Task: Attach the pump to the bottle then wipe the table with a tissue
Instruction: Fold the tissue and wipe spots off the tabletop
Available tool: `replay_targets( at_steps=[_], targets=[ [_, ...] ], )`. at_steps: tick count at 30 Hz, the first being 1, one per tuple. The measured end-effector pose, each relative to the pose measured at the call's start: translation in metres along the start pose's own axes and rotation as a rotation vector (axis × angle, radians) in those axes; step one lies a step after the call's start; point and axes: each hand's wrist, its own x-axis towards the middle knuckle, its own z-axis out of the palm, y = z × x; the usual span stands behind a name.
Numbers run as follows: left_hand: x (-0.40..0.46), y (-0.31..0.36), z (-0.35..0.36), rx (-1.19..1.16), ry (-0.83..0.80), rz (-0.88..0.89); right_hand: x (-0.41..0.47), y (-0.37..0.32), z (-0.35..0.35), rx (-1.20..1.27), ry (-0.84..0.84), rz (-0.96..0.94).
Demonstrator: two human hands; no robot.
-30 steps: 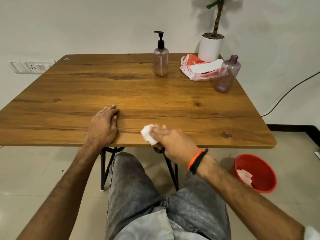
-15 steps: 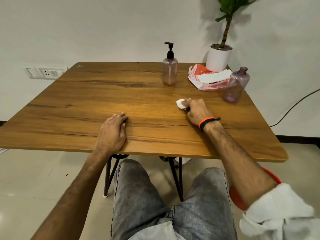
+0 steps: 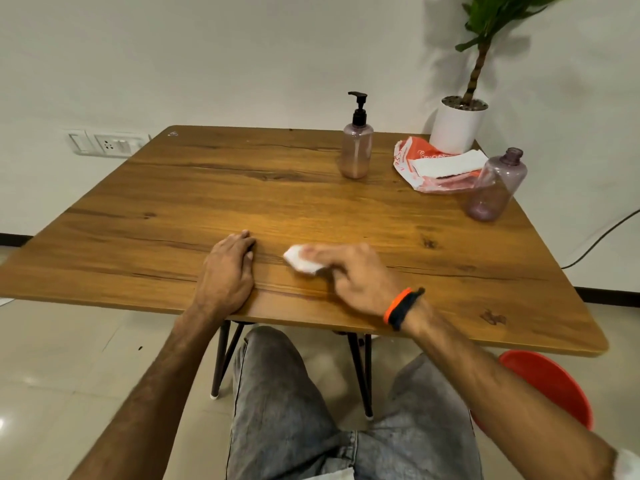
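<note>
1. The bottle (image 3: 356, 154) stands upright at the far middle of the table (image 3: 166, 216), its long axis vertical. The black pump (image 3: 359, 109) is seated on its neck, with the nozzle pointing to the left.
2. The tissue (image 3: 300, 260) is a small crumpled white wad lying on the wood near the front edge, a little right of centre. Its shape is blurred, so no clear long axis shows.
3. The right hand (image 3: 356, 277) has its fingers curled over the tissue, gripping it and pressing it against the tabletop. An orange and black band sits on that wrist.
4. The left hand (image 3: 230, 271) lies flat on the table just beside the tissue, fingers straight and together, holding nothing.
5. A second bottle (image 3: 495, 185), with no pump and an open neck, stands tilted near the far right edge.
6. Touching it on the left lies an orange and white tissue pack (image 3: 436, 166), with a white sheet showing on top.
7. A white plant pot (image 3: 457, 126) stands at the far right corner behind the pack.
8. A red bin (image 3: 550, 382) sits on the floor under the table's right front corner.
9. The wood between the hands and the bottles is bare.
</note>
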Motion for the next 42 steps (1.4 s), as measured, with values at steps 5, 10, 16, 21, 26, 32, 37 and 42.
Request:
replay_targets(
  at_steps=[5, 10, 16, 21, 26, 32, 37, 42],
  targets=[
    [0.001, -0.004, 0.0, 0.022, -0.013, -0.002, 0.06, 0.081, -0.045, -0.191, 0.222, 0.365],
    [0.001, -0.006, 0.002, 0.022, 0.001, 0.006, 0.079, 0.095, -0.036, -0.395, 0.044, 0.414],
    [0.002, -0.008, 0.004, 0.009, 0.005, 0.007, 0.035, 0.018, 0.016, -0.421, -0.182, 0.011],
    [0.002, -0.008, 0.004, 0.006, 0.013, 0.007, 0.008, -0.007, 0.021, -0.135, -0.259, -0.179],
    [0.001, -0.006, 0.002, 0.001, 0.007, 0.002, 0.075, 0.04, -0.018, -0.114, 0.111, 0.15],
    [0.001, -0.006, 0.002, 0.002, 0.013, -0.001, 0.117, 0.063, -0.005, -0.362, -0.019, 0.261],
    [0.001, -0.007, 0.002, 0.001, 0.013, -0.001, 0.074, 0.01, 0.03, -0.378, -0.185, -0.121],
    [0.001, -0.009, -0.002, -0.023, -0.009, -0.002, 0.029, -0.011, 0.036, -0.145, -0.348, -0.315]
  ],
)
